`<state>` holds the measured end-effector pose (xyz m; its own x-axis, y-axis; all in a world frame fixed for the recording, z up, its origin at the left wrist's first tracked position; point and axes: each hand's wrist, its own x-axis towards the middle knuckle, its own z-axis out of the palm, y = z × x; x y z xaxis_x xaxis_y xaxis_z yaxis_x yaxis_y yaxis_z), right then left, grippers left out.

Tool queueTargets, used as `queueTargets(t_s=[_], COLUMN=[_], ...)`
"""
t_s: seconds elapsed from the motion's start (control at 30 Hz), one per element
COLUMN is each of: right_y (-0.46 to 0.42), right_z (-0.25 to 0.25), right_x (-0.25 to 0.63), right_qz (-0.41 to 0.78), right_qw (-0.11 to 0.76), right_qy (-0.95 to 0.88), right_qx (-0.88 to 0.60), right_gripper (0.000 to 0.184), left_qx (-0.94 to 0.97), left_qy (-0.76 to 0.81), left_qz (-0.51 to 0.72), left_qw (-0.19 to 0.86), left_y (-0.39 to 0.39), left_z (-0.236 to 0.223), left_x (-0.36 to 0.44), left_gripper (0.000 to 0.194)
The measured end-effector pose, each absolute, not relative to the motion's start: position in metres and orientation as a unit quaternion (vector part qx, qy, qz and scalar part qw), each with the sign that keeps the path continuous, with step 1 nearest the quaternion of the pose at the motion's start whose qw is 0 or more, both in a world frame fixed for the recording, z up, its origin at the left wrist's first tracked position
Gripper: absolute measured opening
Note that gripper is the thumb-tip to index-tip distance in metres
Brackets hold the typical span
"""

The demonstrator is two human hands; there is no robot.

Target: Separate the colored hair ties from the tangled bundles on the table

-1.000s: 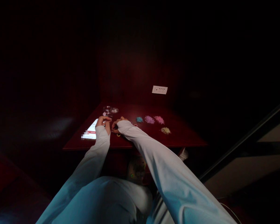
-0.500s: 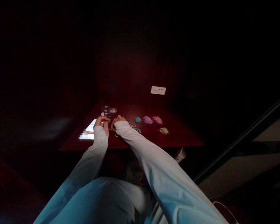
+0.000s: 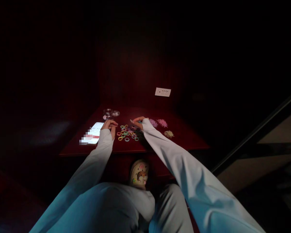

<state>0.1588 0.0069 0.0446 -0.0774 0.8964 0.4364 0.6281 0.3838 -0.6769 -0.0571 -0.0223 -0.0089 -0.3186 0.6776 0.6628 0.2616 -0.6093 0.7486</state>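
Small coloured rings that look like hair ties [image 3: 127,133] lie in a loose mixed heap on the dark red table [image 3: 155,144]. At the heap's left side is my left hand [image 3: 109,126], its fingers curled toward the thumb; anything between them is too small to see. My right hand [image 3: 138,122] is above the heap's far right side, thumb and finger tips close together, with no held thing visible. Just beyond it, the blue pile is mostly hidden. Spiky-looking piles in purple [image 3: 153,123], pink [image 3: 162,123] and pale yellow [image 3: 169,133] lie to the right.
A lit phone [image 3: 95,132] lies by my left wrist. Behind my left hand stand small clear containers [image 3: 108,112] with pale contents. A white power socket [image 3: 163,92] is on the back wall. A decorated clog [image 3: 139,174] shows below the table's front edge.
My right hand has moved right, away from my left hand, uncovering the mixed heap of rings. My left hand has barely moved. The clog has come into view below.
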Motion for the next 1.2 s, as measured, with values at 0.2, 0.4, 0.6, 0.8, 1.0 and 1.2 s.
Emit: queueTargets(t_s=[0.2,0.4,0.6,0.8,1.0,1.2], right_y=[-0.046,-0.078,-0.068,-0.068,-0.066,-0.058], right_z=[0.054,0.061,0.05,0.04,0.045,0.037], right_x=[0.323,0.393,0.374,0.363,0.361,0.314], right_qz=[0.019,-0.038,0.013,0.031,0.039,0.031], right_qw=[0.349,0.305,0.293,0.299,0.309,0.343], right_qy=[-0.66,-0.64,-0.65,-0.671,-0.665,-0.666], right_qx=[-0.665,-0.704,-0.701,-0.678,-0.679,-0.662], right_gripper=[0.024,0.025,0.019,0.016,0.02,0.028], left_qx=[0.709,0.793,0.768,0.752,0.753,0.749], left_qy=[0.453,0.419,0.447,0.465,0.476,0.483], left_qz=[0.532,0.44,0.454,0.459,0.445,0.442], left_qw=[0.093,0.039,0.06,0.082,0.093,0.105], left_y=[-0.012,0.013,0.027,0.016,-0.001,0.009], left_z=[-0.018,-0.041,-0.05,-0.047,-0.039,-0.041], left_x=[-0.054,-0.047,-0.048,-0.042,-0.037,-0.042], left_gripper=[0.017,0.041,0.058,0.059,0.06,0.061])
